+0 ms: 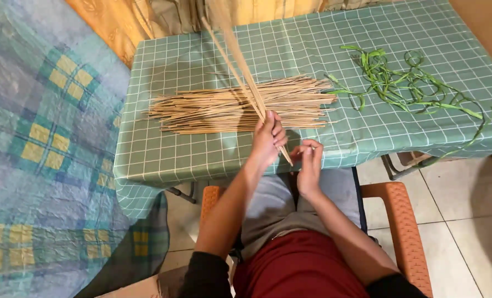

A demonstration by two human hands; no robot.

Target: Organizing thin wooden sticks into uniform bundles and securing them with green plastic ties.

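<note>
step: looks like the sorting/gathering stage to me, a small bunch of thin sticks (240, 66) is lifted out of the big heap and handled at the near table edge

left hand (267, 139): fingers curled tight around the lower part of that bunch, basically closed on it, thumb side facing the table. The sticks run up and away from the fist toward the curtain, tilted, with the bottom tips poking out just below the hand

right hand (309, 164): just beside the left, fingers bent in a loose pinch near the lower tips of the sticks. Can't tell if it's actually touching a stick or holding something tiny, too small to make out

stick pile (240, 106): lying flat across the green checked tablecloth (168, 160), right behind the left hand

green strips (411, 85): tangled heap of leaf peelings on the right side of the table, well apart from both hands

next move, my guess: needs a steady left grip so the bunch doesn't fan out, and a fine pinch from the right at the tips

seat: orange plastic chair (403, 221), person sitting close to the table
</note>
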